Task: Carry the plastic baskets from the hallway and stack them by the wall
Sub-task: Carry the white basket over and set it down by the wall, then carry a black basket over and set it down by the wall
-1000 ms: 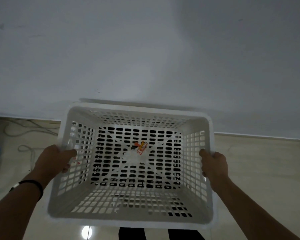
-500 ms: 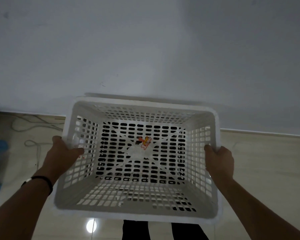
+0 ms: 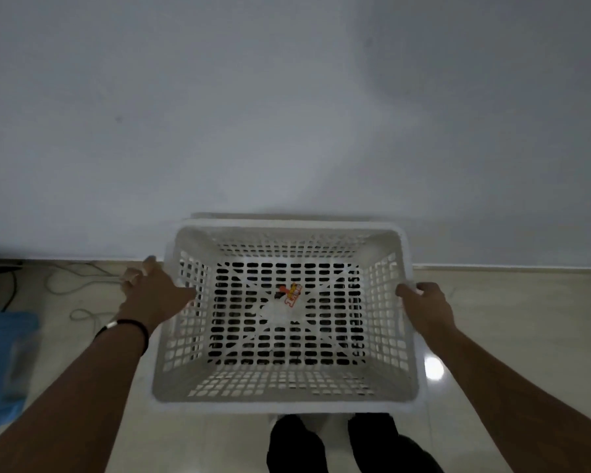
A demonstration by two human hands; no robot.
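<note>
The room is dim, with a cool grey cast. A small round glare spot shines on the glossy floor, the reflection of a lamp overhead. Soft shadows mottle the wall, darker toward the upper right. Wide-angle bending curves the frame edges. Detail is soft and grainy, especially the left hand.

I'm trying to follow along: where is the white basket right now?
In the head view the white basket sits centre frame, held between the left hand and right hand, close against the wall above the floor.
</note>
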